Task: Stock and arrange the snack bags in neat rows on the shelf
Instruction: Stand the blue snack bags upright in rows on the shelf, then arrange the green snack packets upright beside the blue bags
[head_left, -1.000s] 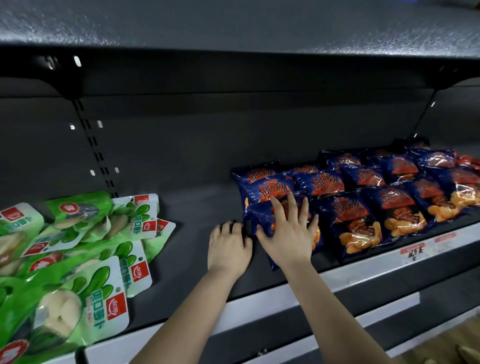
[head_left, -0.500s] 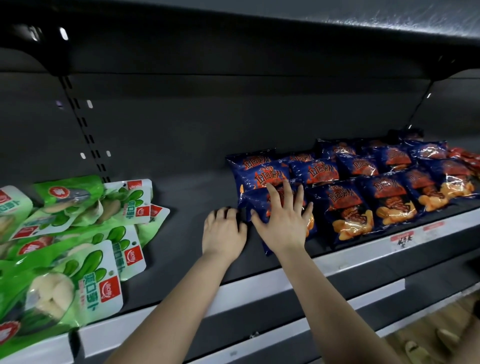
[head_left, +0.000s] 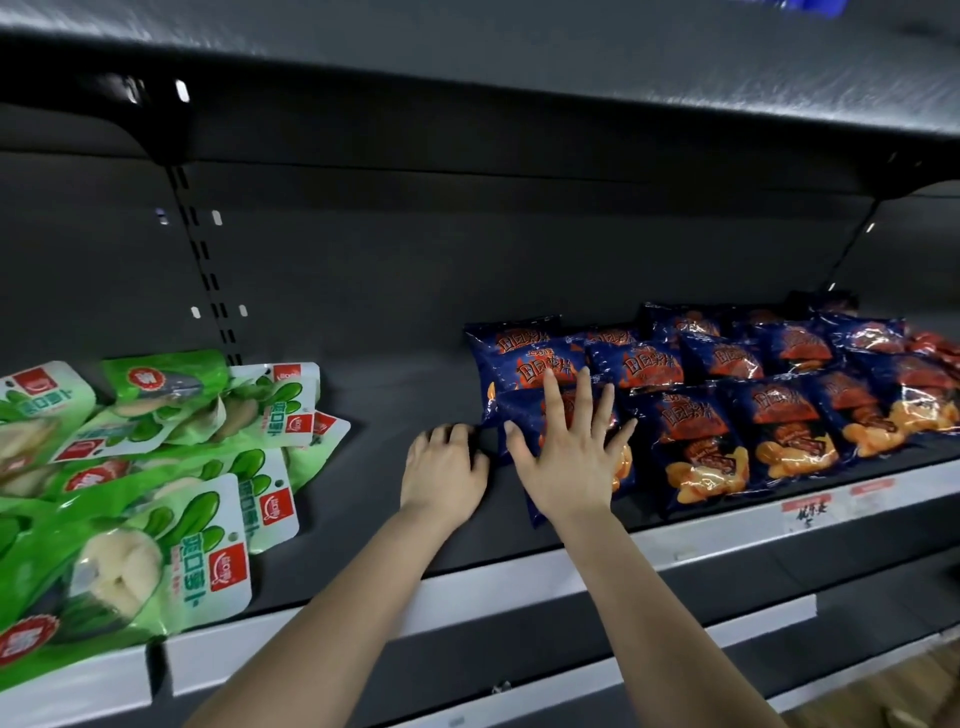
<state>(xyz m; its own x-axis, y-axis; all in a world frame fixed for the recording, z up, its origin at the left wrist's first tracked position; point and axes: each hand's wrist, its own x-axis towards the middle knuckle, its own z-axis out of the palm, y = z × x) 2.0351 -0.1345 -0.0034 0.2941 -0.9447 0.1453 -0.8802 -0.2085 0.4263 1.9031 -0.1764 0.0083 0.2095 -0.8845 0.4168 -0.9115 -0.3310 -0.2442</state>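
The right hand (head_left: 571, 447) lies spread flat on the near-left blue chip bag (head_left: 521, 415) on the shelf (head_left: 395, 395), and the left hand (head_left: 445, 470) curls at its left edge, grip unclear, so light, even pressure should slide it square with the near row of bags (head_left: 779, 431).

Blue bags (head_left: 696, 415) are navy with orange-red lettering and golden chip pictures. Green bags (head_left: 156, 519) are bright green with white panels and red logos. The shelf (head_left: 395, 395) is dark grey; its edge strip (head_left: 493, 590) is white.
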